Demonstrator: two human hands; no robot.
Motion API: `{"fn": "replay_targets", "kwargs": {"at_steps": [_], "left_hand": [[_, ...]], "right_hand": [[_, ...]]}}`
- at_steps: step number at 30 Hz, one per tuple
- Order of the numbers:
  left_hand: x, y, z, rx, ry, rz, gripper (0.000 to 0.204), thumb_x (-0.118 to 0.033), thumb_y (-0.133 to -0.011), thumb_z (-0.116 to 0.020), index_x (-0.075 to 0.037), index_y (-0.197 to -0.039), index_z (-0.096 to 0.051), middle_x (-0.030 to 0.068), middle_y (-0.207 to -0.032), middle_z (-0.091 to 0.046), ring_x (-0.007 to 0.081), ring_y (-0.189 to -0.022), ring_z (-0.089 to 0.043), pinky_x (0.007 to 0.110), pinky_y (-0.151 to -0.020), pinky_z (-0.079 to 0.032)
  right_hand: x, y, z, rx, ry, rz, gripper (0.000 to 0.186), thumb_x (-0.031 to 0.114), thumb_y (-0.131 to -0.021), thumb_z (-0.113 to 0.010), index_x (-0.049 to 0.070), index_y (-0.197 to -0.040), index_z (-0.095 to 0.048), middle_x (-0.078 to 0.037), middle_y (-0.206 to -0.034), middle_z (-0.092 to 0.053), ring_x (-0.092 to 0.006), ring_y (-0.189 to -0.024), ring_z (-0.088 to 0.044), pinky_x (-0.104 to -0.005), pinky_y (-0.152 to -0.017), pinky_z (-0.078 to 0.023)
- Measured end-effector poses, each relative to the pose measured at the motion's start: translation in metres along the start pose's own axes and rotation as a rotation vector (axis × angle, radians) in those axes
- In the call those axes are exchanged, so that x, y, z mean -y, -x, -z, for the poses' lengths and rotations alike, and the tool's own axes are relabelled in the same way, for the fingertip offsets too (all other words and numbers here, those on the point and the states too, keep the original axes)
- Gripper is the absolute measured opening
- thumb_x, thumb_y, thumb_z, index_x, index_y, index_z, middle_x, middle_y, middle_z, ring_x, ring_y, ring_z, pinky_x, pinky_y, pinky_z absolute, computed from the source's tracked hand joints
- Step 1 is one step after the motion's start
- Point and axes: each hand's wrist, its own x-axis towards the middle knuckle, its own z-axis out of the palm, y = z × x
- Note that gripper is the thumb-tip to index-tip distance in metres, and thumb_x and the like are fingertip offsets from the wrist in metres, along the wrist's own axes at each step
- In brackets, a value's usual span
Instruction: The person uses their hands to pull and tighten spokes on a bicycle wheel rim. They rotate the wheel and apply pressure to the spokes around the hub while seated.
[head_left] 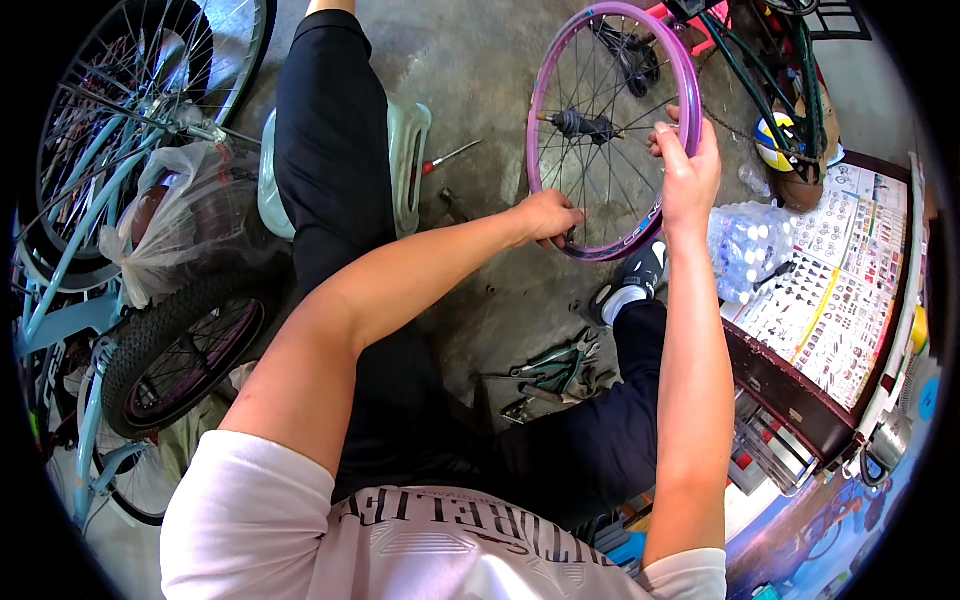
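A purple-rimmed bicycle wheel (pixel 684 72) without a tyre is held up in front of me, tilted, with dark spokes and a black hub (pixel 585 127) at its centre. My right hand (pixel 688 170) is closed round the right side of the rim, thumb toward the spokes. At the lower left of the rim, my left hand (pixel 550 218) has its fingers curled against the rim's inner edge near the spokes. Whether those fingers also pinch a spoke, I cannot tell. Below the wheel is my shoe (pixel 645 270).
Pliers and other hand tools (pixel 555 370) lie on the floor between my legs. A red-handled screwdriver (pixel 450 157) is beside a pale green stool (pixel 408 165). Bicycles (pixel 75 215) and a knobby-tyred wheel (pixel 125 375) crowd the left. Right stands a poster-covered table (pixel 845 285) near wrapped bottles (pixel 745 250).
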Motion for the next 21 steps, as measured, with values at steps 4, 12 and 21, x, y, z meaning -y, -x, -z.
{"fn": "replay_targets", "kwargs": {"at_steps": [4,12,21], "left_hand": [[0.001,0.006,-0.002,0.002,-0.078,-0.078,0.044,-0.034,-0.099,-0.064,0.003,-0.122,-0.069,0.0096,-0.096,-0.072,0.0177,-0.070,-0.073,0.035,-0.064,-0.057],[0.003,0.000,0.001,0.142,0.223,-0.020,0.050,-0.013,-0.099,-0.058,0.002,-0.146,-0.049,0.0108,-0.117,-0.070,0.0177,-0.076,-0.074,0.032,-0.063,-0.055],[0.010,-0.006,-0.001,0.229,0.128,-0.120,0.061,-0.015,-0.093,-0.074,0.003,-0.145,-0.046,0.0098,-0.111,-0.066,0.0159,-0.079,-0.068,0.032,-0.064,-0.054]], "right_hand": [[0.001,0.000,-0.001,0.010,0.022,0.024,0.032,0.018,-0.092,-0.069,0.000,-0.117,-0.067,-0.006,-0.088,-0.070,-0.0143,-0.079,-0.065,-0.0301,-0.076,-0.051],[0.006,-0.002,-0.001,0.028,0.067,0.016,0.032,0.019,-0.093,-0.069,0.001,-0.119,-0.066,-0.007,-0.087,-0.069,-0.0147,-0.079,-0.065,-0.0319,-0.075,-0.051],[0.003,-0.008,-0.003,0.002,0.038,0.012,0.031,0.019,-0.094,-0.068,0.000,-0.119,-0.065,-0.006,-0.089,-0.069,-0.0140,-0.079,-0.064,-0.0304,-0.075,-0.050]]}}
